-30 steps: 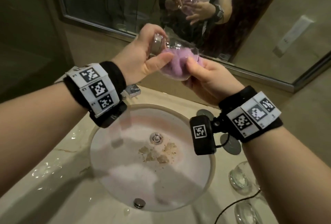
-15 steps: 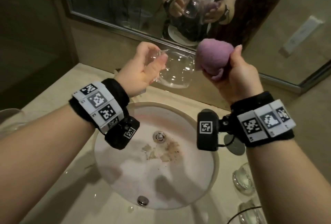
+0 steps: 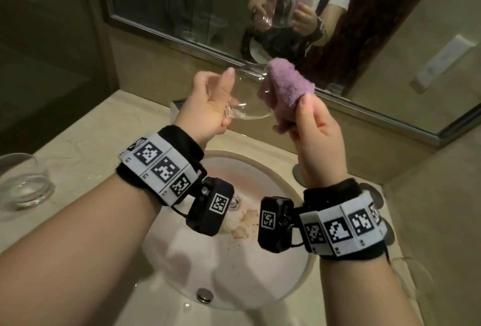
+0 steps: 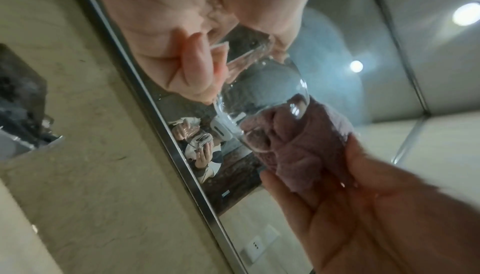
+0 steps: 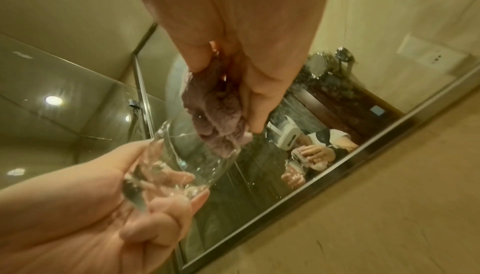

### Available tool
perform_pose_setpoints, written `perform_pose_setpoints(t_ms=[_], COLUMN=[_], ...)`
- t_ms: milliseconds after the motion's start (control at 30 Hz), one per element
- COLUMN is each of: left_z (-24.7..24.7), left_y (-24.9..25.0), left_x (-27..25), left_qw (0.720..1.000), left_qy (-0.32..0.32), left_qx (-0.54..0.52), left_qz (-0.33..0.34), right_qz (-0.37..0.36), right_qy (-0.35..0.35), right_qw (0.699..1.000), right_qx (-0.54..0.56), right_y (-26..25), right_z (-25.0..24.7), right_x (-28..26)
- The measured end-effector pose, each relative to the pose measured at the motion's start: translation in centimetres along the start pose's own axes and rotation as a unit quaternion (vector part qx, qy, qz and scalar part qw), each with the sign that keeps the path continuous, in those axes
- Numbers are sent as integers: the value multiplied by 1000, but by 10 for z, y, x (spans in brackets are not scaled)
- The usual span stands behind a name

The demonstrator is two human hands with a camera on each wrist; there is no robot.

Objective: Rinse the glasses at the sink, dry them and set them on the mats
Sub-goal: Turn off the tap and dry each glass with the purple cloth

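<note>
Head view, near to far. Sink basin [image 3: 273, 297] lower centre. Above it, frame centre: left hand [image 3: 208, 107] curled round base of glass [image 3: 250, 96]. Glass lies sideways, long axis left-right, mouth toward right hand [image 3: 316, 140]. Right hand pinches bunched purple cloth [image 3: 286, 86], touching rim. Mirror [image 3: 182, 0] behind.

No readable words, brand names or numbers anywhere in the head or wrist views. Only signs are black-and-white square code markers, no legible chars: three on the white band of the left wrist strap [image 3: 161, 169], one on the black camera block under it [image 3: 218, 202], several on the white band of the right wrist strap [image 3: 341, 229] and one on its black camera block [image 3: 268, 219]. White wall plate in the mirror [image 3: 447, 61] too blurred to read.
</note>
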State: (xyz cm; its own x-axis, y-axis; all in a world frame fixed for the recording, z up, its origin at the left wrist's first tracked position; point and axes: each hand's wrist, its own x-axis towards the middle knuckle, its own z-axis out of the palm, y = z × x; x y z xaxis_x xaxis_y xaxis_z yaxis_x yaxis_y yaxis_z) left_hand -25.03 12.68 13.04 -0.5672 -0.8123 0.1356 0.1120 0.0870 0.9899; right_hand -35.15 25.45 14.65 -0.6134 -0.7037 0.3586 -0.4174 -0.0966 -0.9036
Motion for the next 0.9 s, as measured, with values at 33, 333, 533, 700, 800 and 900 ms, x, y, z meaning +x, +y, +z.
perform_pose_setpoints(t_ms=[33, 333, 533, 700, 800, 900], left_z=[1, 7, -3, -21, -27, -27], left_y=[-2, -16, -34, -48, -54, -60], left_x=[-1, -12, -26, -42, -47, -53], left_qw=[1000, 985, 990, 988, 981, 979], left_qy=[2, -15, -21, -118, -169, -176], left_qx=[-26, -137, -82, -26, 1, 1], left_qz=[-14, -99, -115, -95, -99, -101], right_qz=[-1, 65, 204, 217, 207, 185], right_qy=[5, 27, 2, -25, -43, -35], right_qw=[1000, 994, 929, 933, 946, 955], right_qx=[1, 81, 308, 287, 246, 228], right_y=[4, 28, 18, 22, 24, 26], right_z=[1, 10, 7, 7, 13, 15], right_x=[-3, -8, 2, -3, -7, -11])
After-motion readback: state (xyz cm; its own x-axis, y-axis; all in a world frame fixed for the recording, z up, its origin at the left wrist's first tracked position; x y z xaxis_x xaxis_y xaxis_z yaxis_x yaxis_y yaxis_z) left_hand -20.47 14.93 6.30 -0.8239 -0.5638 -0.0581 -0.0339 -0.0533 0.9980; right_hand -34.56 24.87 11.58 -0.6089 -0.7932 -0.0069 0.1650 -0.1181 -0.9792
